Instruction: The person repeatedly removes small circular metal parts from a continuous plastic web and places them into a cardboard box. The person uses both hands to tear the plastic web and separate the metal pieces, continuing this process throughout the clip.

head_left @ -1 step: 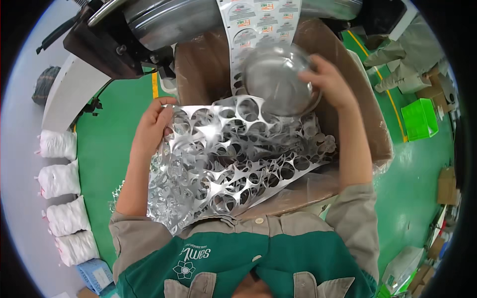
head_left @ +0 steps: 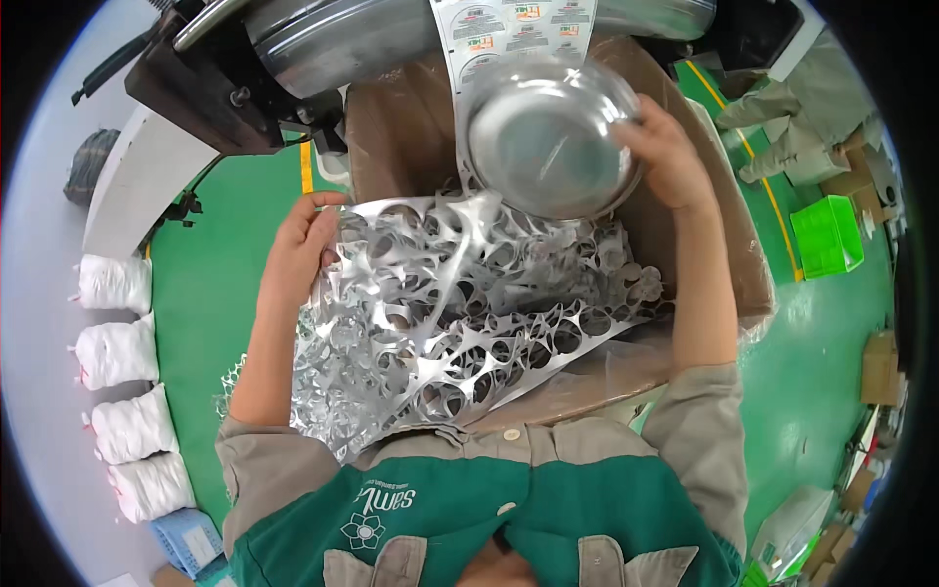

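A round, shiny metal bowl is in my right hand, gripped by its right rim and slightly blurred by motion. It hangs over the lower part of a printed foil strip that comes down from the top. My left hand is closed, its fingers and thumb pinching the left edge of a silver foil web full of round punched holes. Below and between my hands lies a tangled heap of the same holed foil. The bowl hides part of the strip; whether it touches the strip I cannot tell.
A large box lined with brown plastic surrounds the foil. A metal roller and a dark machine bracket are above. White bundles line the left wall. Bright green crates and cartons stand right; a person's sleeve shows beyond.
My right hand and the bowl have shifted slightly right and upward, and the bowl's inside shows more. The holed foil below has moved and folded a little. My left hand stays in place.
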Demonstrator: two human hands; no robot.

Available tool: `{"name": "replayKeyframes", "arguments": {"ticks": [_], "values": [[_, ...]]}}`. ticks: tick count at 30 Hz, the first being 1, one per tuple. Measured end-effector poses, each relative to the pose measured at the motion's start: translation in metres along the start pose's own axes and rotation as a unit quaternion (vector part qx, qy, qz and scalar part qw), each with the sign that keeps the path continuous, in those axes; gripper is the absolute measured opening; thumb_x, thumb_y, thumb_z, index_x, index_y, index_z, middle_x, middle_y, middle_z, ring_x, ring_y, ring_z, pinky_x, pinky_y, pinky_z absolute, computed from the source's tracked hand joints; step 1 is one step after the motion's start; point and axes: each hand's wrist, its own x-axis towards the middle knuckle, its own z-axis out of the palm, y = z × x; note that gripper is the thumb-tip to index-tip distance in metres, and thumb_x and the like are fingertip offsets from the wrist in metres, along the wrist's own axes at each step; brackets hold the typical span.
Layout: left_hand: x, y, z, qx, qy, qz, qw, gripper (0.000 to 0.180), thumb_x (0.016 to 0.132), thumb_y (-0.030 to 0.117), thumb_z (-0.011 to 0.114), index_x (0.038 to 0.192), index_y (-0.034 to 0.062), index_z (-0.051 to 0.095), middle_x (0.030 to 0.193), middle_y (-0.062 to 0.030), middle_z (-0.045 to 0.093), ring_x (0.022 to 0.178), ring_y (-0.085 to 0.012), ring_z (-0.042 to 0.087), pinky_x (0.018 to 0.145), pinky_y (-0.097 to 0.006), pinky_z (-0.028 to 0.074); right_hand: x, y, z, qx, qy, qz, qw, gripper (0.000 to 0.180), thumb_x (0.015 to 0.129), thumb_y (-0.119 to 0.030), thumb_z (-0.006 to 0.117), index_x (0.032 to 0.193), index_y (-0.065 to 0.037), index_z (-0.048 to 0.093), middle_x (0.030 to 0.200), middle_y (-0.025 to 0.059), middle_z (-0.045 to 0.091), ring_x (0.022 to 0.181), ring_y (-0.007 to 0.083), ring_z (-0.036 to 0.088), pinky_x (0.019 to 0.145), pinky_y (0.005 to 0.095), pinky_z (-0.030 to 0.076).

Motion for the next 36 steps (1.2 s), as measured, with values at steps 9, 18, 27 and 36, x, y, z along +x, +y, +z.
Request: {"name": "replayKeyframes", "arguments": {"ticks": [9,18,27,36], "values": [[0.002,-0.029,-0.002,0.026,0.009,0.098,0.995,0.023,0.090,0.011,0.049,0.110,0.0021,0.056,0.068,0.0051,0.048,0.052,-0.0017,0.039,0.048,-0.016,0.031,-0.043,0.166,-0.016,-0.498,-0.180,0.187,0.828,0.046,0.080,-0.027,0.061,0.115,0.001,0.051,0.113,0.0154,0.058,0.101,0.0270,0.058,0.086,0.0360,0.046],[-0.018,-0.002,0.045,0.546,-0.196,0.339,0.741,0.051,0.075,0.029,0.065,0.119,0.0079,0.052,0.099,-0.0125,0.061,0.101,-0.0304,0.054,0.098,-0.044,0.032,-0.020,0.117,-0.007,-0.648,-0.149,0.187,0.723,0.039,0.065,-0.022,0.071,0.094,-0.001,0.056,0.098,0.0213,0.060,0.094,0.0341,0.059,0.078,0.0395,0.049],[0.017,0.016,0.008,0.094,-0.109,0.079,0.986,0.039,0.082,0.013,0.057,0.120,0.0066,0.050,0.095,-0.0084,0.062,0.083,-0.0172,0.060,0.074,-0.030,0.048,-0.008,-0.017,-0.019,0.235,-0.047,-0.031,0.970,0.038,0.085,-0.023,0.058,0.116,-0.002,0.050,0.103,0.0074,0.061,0.096,0.0122,0.058,0.084,0.0301,0.047],[0.026,0.013,-0.003,-0.037,-0.024,0.012,0.999,0.036,0.086,0.016,0.057,0.120,0.0054,0.054,0.092,-0.0042,0.062,0.072,-0.0094,0.056,0.055,-0.021,0.043,-0.018,0.167,0.005,-0.461,-0.178,0.298,0.816,0.070,0.070,-0.043,0.070,0.113,0.007,0.047,0.109,0.0216,0.057,0.101,0.0298,0.057,0.087,0.0362,0.044]]}}
